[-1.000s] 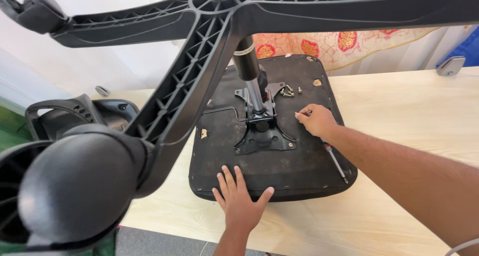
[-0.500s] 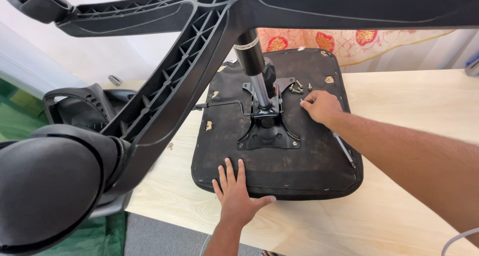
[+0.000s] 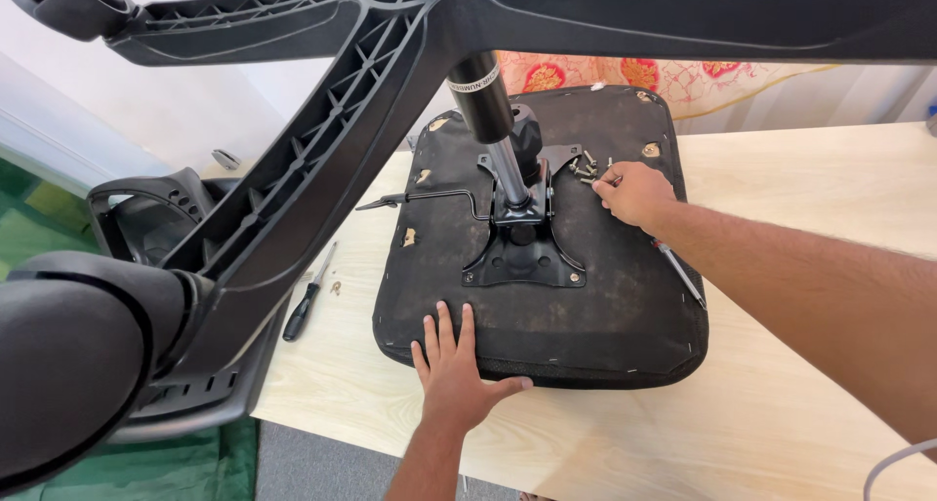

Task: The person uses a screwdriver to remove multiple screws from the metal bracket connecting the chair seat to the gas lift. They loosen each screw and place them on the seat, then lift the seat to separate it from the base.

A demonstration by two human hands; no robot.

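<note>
L hand [image 3: 454,374]: flat, fingers spread, pressing near edge of upturned chair seat [image 3: 605,316].
R hand [image 3: 636,195]: arm stretched over seat, fingertips pinched on a screw, beside loose screws [image 3: 584,165].
Under R wrist: screwdriver [image 3: 680,274] lying on seat.
Between hands: mounting plate [image 3: 524,257] w/ gas cylinder [image 3: 485,106].
Overhead: star base [image 3: 390,62], blocks part of view.
Far L of L hand: 2nd screwdriver [image 3: 306,301] on table [image 3: 800,189].

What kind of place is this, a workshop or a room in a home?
Probably a home or small office room, not a workshop. An upturned chair seat lies on a light wooden table, a flowered cloth hangs behind, and a screwdriver and loose screws lie about.
</note>
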